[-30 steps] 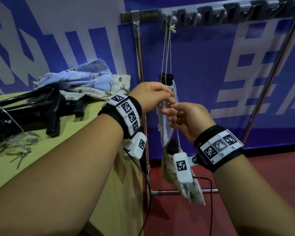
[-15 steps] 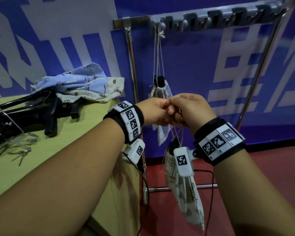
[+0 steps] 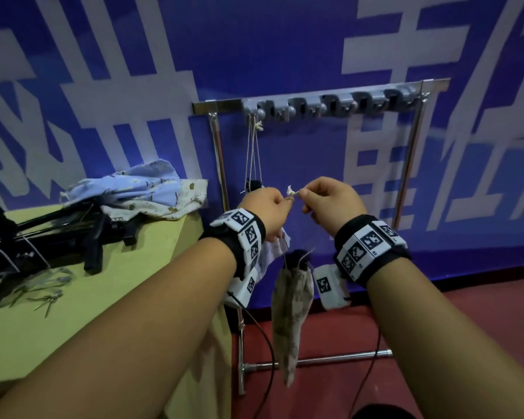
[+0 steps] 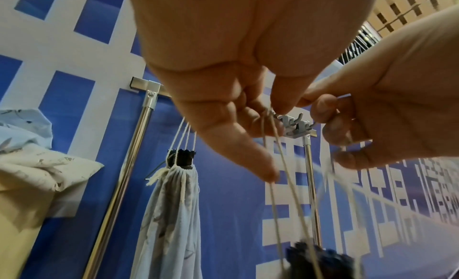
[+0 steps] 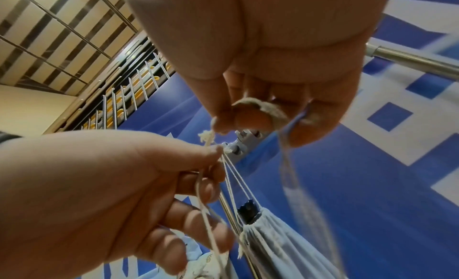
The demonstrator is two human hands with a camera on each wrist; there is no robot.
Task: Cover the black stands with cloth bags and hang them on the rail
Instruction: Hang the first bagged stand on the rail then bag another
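Note:
A beige patterned cloth bag with a black stand's top poking out hangs by its drawstring under my two hands. My left hand pinches the strings just below their frayed knot. My right hand pinches the knotted end from the other side. Behind them is the steel rail with grey hooks. A light blue bagged stand hangs from the leftmost hook, partly hidden by my left hand in the head view.
A yellow-green table at the left carries bare black stands, a heap of cloth bags and small metal clips. The rail's upright post stands at the table corner. Red floor lies below.
Both hands have risen toward the rail and drawn slightly apart along the string. The beige bag now dangles lower beneath them, and the knotted end shows between the fingers.

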